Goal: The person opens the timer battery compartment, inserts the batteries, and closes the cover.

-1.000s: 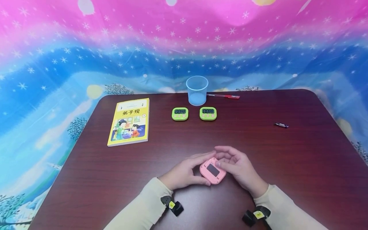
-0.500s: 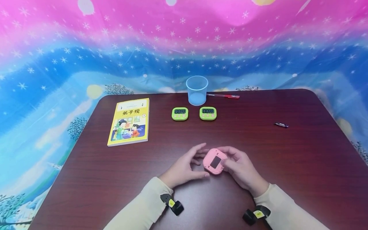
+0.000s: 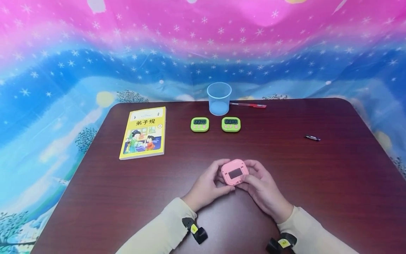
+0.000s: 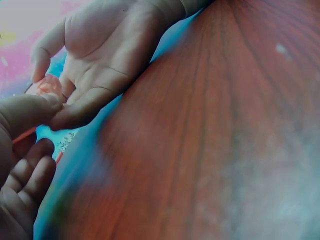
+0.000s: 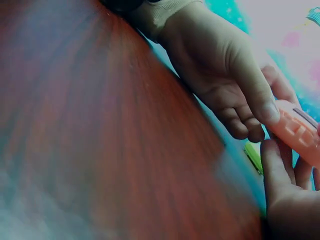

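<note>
A pink timer (image 3: 229, 168) is held between both hands over the near middle of the table, its back up and a dark rectangle (image 3: 235, 173) on it. My left hand (image 3: 207, 186) grips its left side, thumb at the near edge and fingers round the far side. From the right, my right hand (image 3: 268, 190) pinches it, with the thumb on the back and the fingers underneath. The timer's moulded edge (image 5: 295, 131) shows in the right wrist view, where the left thumb presses against it. In the left wrist view, fingers partly cover the timer (image 4: 49, 86).
Two green timers (image 3: 200, 125) lie face up beyond the hands, before a clear blue cup (image 3: 219, 102). A red pen (image 3: 253, 105) lies beside the cup. On the left is a yellow book (image 3: 143, 134). A small dark battery (image 3: 312, 137) lies to the right.
The pink timer has turned and moved slightly away from the person. The left fingers, standing off it half a second ago, now grip its left side. The right hand keeps hold.
</note>
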Tool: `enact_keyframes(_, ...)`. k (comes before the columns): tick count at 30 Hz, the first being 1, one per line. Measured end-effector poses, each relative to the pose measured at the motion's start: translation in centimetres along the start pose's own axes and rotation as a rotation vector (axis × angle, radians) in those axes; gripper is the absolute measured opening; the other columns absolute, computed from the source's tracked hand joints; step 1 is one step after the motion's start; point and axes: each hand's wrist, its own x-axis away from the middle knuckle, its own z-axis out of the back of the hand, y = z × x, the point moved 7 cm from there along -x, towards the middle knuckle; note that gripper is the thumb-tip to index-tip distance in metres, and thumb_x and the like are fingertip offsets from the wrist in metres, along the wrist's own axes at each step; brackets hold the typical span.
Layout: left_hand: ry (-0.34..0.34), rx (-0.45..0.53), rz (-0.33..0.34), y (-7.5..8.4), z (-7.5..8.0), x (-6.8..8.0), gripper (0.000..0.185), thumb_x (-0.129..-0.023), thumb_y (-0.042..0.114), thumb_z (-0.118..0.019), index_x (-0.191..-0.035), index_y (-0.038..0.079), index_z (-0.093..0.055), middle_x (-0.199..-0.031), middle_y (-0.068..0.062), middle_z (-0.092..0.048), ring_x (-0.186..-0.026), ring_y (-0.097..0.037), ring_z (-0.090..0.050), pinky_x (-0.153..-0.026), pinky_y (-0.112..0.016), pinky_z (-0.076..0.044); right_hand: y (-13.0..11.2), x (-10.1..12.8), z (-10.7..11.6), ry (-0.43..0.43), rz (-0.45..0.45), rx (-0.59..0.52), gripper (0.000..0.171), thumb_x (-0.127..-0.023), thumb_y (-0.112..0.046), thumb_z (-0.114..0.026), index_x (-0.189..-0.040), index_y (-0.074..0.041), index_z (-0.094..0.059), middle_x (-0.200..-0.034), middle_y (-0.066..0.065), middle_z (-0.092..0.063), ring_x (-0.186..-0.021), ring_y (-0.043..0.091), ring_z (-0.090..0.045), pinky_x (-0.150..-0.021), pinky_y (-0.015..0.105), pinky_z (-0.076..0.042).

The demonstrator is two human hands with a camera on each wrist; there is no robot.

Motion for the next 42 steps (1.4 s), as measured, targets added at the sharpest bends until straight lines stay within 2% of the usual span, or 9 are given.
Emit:
enact_keyframes(5,-0.072,0.07,-0.022,0.0,-0.4,0.0,0.081,-0.085,0.0,-0.078,-0.154,0.012,-0.037,-0.124,-0.009,-0.063,-0.087,-0.011,-0.068,-0.079,-0.027,-0.06,-0.3,0.0,0.2,0.01,0.059,0.132,0.042,-0.102,-0.004,-0.053,-0.141,0.007,-0.038,-0.119,0.01,-0.06,-0.092,0.015,-0.064,-0.076,0.031,-0.061)
enact_keyframes(11,-0.194,0.287,0.067,-0.3,-1.4,0.2,0.08,-0.091,-0.008,-0.065,-0.158,0.016,-0.03,-0.109,-0.015,-0.066,-0.08,-0.017,-0.072,-0.071,-0.034,-0.063,-0.3,0.0,0.5,0.096,0.058,0.359,0.036,-0.099,-0.012,-0.064,-0.131,0.004,-0.056,-0.112,0.007,-0.067,-0.092,0.013,-0.067,-0.071,0.025,-0.06)
enact_keyframes(16,-0.119,0.436,0.138,-0.4,-1.7,0.0,0.056,-0.101,0.004,-0.058,-0.152,0.011,-0.038,-0.104,-0.019,-0.067,-0.069,-0.023,-0.072,-0.062,-0.042,-0.063,-0.4,0.1,0.5,0.138,0.073,0.414,0.03,-0.098,-0.01,-0.065,-0.125,0.002,-0.059,-0.109,0.006,-0.069,-0.093,0.012,-0.067,-0.074,0.024,-0.06)
enact_keyframes(21,-0.008,0.386,0.157,-0.5,-1.8,-0.3,0.034,-0.105,0.017,-0.055,-0.138,0.014,-0.054,-0.092,-0.014,-0.069,-0.057,-0.02,-0.069,-0.05,-0.043,-0.06,-0.3,0.0,0.5,0.17,0.078,0.428,0.028,-0.096,-0.008,-0.067,-0.121,0.002,-0.061,-0.109,0.005,-0.07,-0.092,0.012,-0.067,-0.073,0.024,-0.059)
enact_keyframes(27,0.088,0.276,0.145,-0.3,-1.8,-0.3,0.024,-0.105,0.021,-0.055,-0.128,0.016,-0.059,-0.076,-0.01,-0.067,-0.048,-0.016,-0.064,-0.043,-0.041,-0.057,-0.3,-0.4,0.5,0.238,0.105,0.516,0.021,-0.093,-0.007,-0.071,-0.112,-0.001,-0.065,-0.104,0.008,-0.071,-0.088,0.012,-0.065,-0.072,0.021,-0.057)
enact_keyframes(31,0.169,0.169,0.14,0.0,-1.6,-0.4,0.022,-0.106,0.023,-0.053,-0.124,0.014,-0.06,-0.064,-0.013,-0.062,-0.042,-0.016,-0.059,-0.04,-0.035,-0.054,-0.3,-0.6,0.1,0.297,0.106,0.554,0.014,-0.094,-0.006,-0.069,-0.108,-0.004,-0.065,-0.097,0.01,-0.07,-0.071,0.015,-0.064,-0.062,0.023,-0.055)
enact_keyframes(35,0.233,0.085,0.13,0.1,-1.2,-0.3,0.021,-0.106,0.031,-0.051,-0.117,0.017,-0.062,-0.054,-0.005,-0.054,-0.035,-0.01,-0.052,-0.034,-0.029,-0.047,0.1,-0.7,-0.5,0.327,0.066,0.529,0.011,-0.097,-0.013,-0.067,-0.103,-0.005,-0.062,-0.075,0.012,-0.066,-0.047,0.02,-0.06,-0.044,0.031,-0.052)
enact_keyframes(39,0.252,0.095,0.123,0.1,-1.0,-0.2,0.023,-0.107,0.035,-0.05,-0.112,0.016,-0.062,-0.054,-0.001,-0.051,-0.033,-0.01,-0.05,-0.031,-0.03,-0.045,0.0,-0.8,-0.6,0.333,0.072,0.516,0.014,-0.097,-0.017,-0.068,-0.099,-0.004,-0.062,-0.069,0.016,-0.064,-0.044,0.02,-0.058,-0.04,0.035,-0.051)
enact_keyframes(42,0.218,0.158,0.138,-0.1,-1.0,-0.3,0.023,-0.106,0.033,-0.051,-0.115,0.016,-0.063,-0.057,-0.004,-0.054,-0.035,-0.014,-0.053,-0.034,-0.034,-0.049,-0.4,-0.8,-0.5,0.319,0.125,0.538,0.013,-0.096,-0.014,-0.069,-0.101,-0.003,-0.066,-0.083,0.015,-0.069,-0.062,0.014,-0.065,-0.054,0.028,-0.057)
